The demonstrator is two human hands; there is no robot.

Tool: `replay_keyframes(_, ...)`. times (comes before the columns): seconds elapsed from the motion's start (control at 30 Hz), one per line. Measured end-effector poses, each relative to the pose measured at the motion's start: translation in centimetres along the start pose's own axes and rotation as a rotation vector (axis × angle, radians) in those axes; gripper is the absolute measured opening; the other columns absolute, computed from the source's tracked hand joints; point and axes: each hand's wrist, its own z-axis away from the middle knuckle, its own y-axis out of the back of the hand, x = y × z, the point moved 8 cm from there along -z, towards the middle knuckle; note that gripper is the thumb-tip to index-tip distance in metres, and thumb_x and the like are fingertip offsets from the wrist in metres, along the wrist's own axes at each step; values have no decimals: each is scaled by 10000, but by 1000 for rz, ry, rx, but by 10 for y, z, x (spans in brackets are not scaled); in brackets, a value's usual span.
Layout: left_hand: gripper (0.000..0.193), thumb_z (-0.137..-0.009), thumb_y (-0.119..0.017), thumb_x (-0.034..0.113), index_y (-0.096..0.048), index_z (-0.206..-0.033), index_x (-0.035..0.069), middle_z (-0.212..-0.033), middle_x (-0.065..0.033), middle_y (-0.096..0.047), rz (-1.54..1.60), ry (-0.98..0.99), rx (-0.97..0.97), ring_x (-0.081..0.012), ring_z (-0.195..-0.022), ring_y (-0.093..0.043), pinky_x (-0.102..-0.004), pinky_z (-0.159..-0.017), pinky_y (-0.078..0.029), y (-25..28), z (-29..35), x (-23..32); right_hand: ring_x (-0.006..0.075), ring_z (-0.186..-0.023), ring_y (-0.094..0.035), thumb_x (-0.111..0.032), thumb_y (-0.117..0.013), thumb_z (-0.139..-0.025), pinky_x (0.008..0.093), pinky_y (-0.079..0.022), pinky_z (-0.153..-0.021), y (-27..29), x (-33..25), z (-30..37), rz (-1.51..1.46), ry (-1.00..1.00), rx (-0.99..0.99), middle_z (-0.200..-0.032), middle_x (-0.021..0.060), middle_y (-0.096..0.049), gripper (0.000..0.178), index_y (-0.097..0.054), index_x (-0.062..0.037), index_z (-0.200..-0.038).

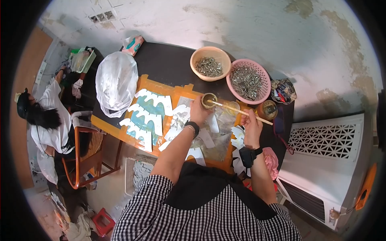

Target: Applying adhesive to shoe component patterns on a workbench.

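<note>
My left hand [198, 111] is closed around a small round jar [209, 96] near the middle of the table, its mouth facing up. With my right hand [252, 127] I grip a long, thin brush with a wooden handle [229, 107]. Its tip reaches into the jar's mouth, so the bristles are hidden. Left of the jar lie white pieces with wavy, scalloped edges [155, 100], with blue-green showing between them. More white cut pieces [177, 120] lie under and beside my left wrist. Brown tape [108, 125] edges the smeared work sheet [225, 140].
Beyond my hands stand an orange bowl [201, 51] and a pink basket [263, 73], both holding small metal parts. A white plastic bag [116, 80] sits at left. A round container [267, 109] is by the brush's end. Another person [54, 116] sits left, near a chair [76, 160].
</note>
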Motion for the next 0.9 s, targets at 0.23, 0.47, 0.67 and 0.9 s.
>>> replay_keyframes(0.23, 666, -594, -841, 141, -552, -1189, 63, -1097, -121, -641, -11, -20, 23, -340, -1051, -518, -414, -959, -401, 0, -2, -1, 76, -654, -544, -262, -583, -963, 211, -430, -602, 16, 2, 13, -91, -12, 55, -753, 13, -605, 280, -653, 7, -994)
replay_keyframes(0.47, 692, -573, -862, 157, -540, -1181, 83, -1080, -86, -666, -72, -43, 15, -282, -1065, -570, -404, -962, -363, -6, -5, -7, 68, -645, -542, -208, -592, -952, 203, -436, -584, 25, -26, 30, 237, 224, -28, -772, 30, -612, 235, -658, 16, -975)
replay_keyframes(0.67, 800, -595, -846, 98, -450, -1288, 44, -1173, -133, -619, 4, -87, 38, -257, -1049, -611, -417, -933, -445, -8, -13, -20, 80, -685, -531, -177, -557, -970, 212, -438, -631, 34, -62, 62, -36, 275, 7, -804, 39, -608, 228, -642, 25, -1032)
replay_keyframes(0.9, 803, -698, -735, -1, -343, -1399, 8, -1355, -168, -470, 266, 86, -71, -250, -1062, -603, -320, -884, -513, 27, 2, -54, 105, -836, -543, -164, -519, -978, 237, -416, -714, -4, -87, 86, -384, 244, -80, -924, 42, -588, 240, -591, 14, -1122)
